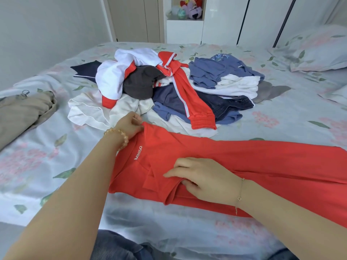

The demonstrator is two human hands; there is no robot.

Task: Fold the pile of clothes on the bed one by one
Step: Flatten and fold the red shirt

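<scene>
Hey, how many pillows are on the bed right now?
1 for sure: a floral pillow at the bed's far right corner. A second may be the piece cut off at the right edge below it.

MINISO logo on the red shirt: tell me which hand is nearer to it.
Left. The left hand pinches the red shirt just above the MINISO logo; the right hand grips folds farther right.
</scene>
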